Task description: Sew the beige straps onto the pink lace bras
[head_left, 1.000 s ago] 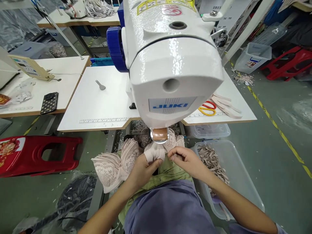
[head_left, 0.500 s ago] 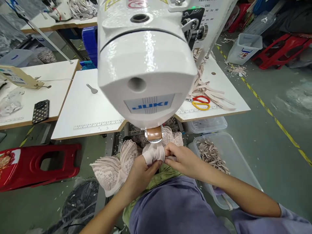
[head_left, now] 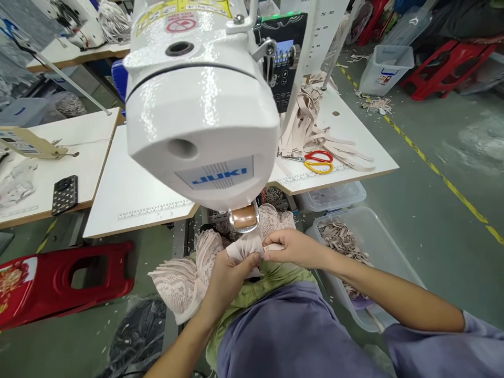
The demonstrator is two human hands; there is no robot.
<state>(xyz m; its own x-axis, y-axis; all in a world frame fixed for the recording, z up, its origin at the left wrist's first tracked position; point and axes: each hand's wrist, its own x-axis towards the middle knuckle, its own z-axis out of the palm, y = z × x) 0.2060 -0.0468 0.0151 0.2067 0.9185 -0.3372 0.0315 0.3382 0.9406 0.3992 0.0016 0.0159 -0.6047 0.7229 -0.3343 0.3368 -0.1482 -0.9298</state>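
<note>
A white JUKI sewing machine [head_left: 205, 126] fills the upper middle, and the needle area is hidden behind its head. Just below the brown roller-like part [head_left: 244, 216] at its lower end, my left hand [head_left: 228, 278] is closed on the pale pink fabric of a bra [head_left: 247, 245]. My right hand [head_left: 295, 248] pinches a narrow pale strap [head_left: 277, 247] right beside that fabric. Several lace bra cups [head_left: 179, 286] are stacked to the left of my left hand. More lace [head_left: 273, 219] shows behind my right hand.
Red-and-yellow scissors [head_left: 319, 161] lie on the white table to the right, near a heap of pale straps [head_left: 311, 126]. Below it, a clear bin [head_left: 388, 262] holds fabric scraps. A red stool [head_left: 106, 278] stands at left, and a phone [head_left: 65, 194] lies on the neighbouring table.
The view has shifted, so the machine head appears further left and its control panel shows more. My right hand has moved slightly, and the strap end in its pinch is now plainer to see.
</note>
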